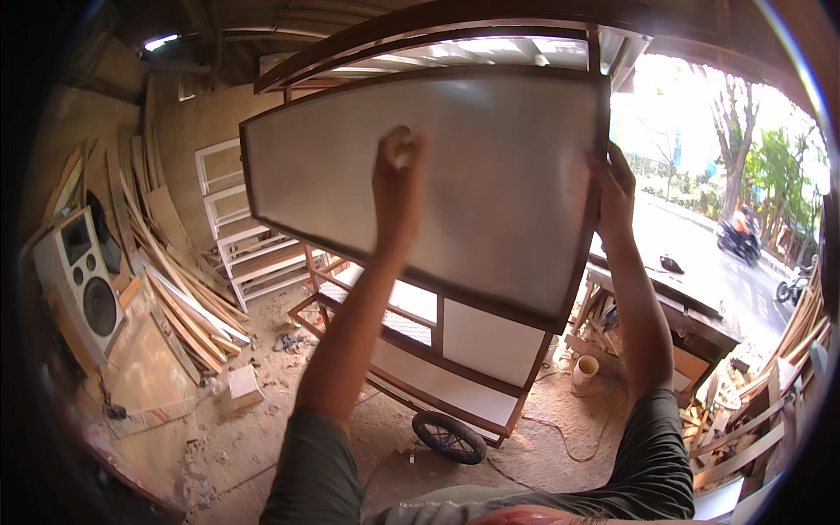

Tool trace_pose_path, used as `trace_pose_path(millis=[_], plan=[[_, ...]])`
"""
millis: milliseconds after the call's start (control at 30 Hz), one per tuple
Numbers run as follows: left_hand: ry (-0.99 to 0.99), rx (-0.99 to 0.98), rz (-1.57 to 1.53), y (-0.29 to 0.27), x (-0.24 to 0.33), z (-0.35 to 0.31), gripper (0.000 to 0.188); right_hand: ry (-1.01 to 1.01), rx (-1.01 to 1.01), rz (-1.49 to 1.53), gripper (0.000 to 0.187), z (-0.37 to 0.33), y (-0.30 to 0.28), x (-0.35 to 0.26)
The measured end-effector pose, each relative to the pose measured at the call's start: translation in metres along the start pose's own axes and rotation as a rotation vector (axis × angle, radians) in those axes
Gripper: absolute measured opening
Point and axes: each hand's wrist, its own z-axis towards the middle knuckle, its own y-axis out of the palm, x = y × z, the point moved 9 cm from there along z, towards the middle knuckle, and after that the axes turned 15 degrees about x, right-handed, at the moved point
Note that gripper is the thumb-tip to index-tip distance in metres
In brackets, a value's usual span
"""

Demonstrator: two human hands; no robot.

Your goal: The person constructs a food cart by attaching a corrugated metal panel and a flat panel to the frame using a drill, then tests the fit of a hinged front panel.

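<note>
A large pale grey panel (490, 192) with a dark brown wooden frame fills the middle of the view, standing at the upper part of a wheeled wooden cart (479, 395). My left hand (399, 175) is raised in front of the panel's face, slightly blurred. Its fingers are curled in a pinch, and whatever they hold, if anything, is too small to make out. At the panel's right edge my right hand (616, 191) grips the frame, fingers partly hidden behind it. I cannot tell if the left hand touches the panel.
A spoked wheel (449, 437) carries the cart. To the left are a white shelf ladder (234, 229), leaning wood strips (179, 306) and a speaker cabinet (92, 282). On the right stand a workbench (691, 319), a bucket (584, 371) and scrap wood (761, 420). A motorbike (740, 240) is on the road outside.
</note>
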Motion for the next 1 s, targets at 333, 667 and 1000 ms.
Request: trace_pose_path(millis=[333, 667, 1000], plan=[[-0.658, 0.004, -0.436, -0.035, -0.046, 0.068, 0.096, -0.217, -0.165, -0.251, 0.043, -0.071, -0.049, 0.045], [-0.855, 0.022, -0.579, -0.177, -0.088, -0.099, 0.077, -0.444, -0.659, -0.5, 0.061, -0.216, -0.046, 0.048], [-1.229, 0.478, -0.398, -0.324, -0.232, -0.308, 0.09, -0.143, -0.716, -1.058, 0.083, -0.368, -0.117, 0.1]])
